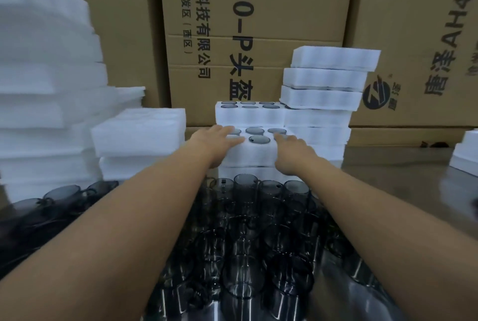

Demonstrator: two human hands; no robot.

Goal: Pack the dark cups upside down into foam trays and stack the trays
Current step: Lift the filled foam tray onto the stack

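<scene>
A tall pile of white foam sheets point(46, 88) fills the left edge, too blurred to count. Beside it, two empty foam trays point(139, 126) lie one on the other. At centre, a person's bare arms reach forward over a crowd of loose dark cups point(245, 217) on the near table, too many and too overlapped to count.

The left hand point(217, 137) lies with fingers straight and spread on the top left of a filled foam tray point(248, 155). This tray rests on another white tray just beyond the loose cups. Four round cup bases show in its top, one of them partly under the left fingers. The cups are sunk upside down in their holes, smoky grey and see-through, with only the flat bottoms showing.

Directly behind, a second filled tray point(248, 113) stands higher and shows six such bases in two rows. The right hand point(289, 147) rests on the front tray's right side, fingers extended and loosely apart, clasping nothing.

To the right rises a stack of closed trays point(328, 80): three skewed on top and at least three more squared below. Printed cardboard boxes point(258, 23) wall the background. Two further foam trays point(465, 155) sit at the right edge, on the grey table point(401, 191).
</scene>
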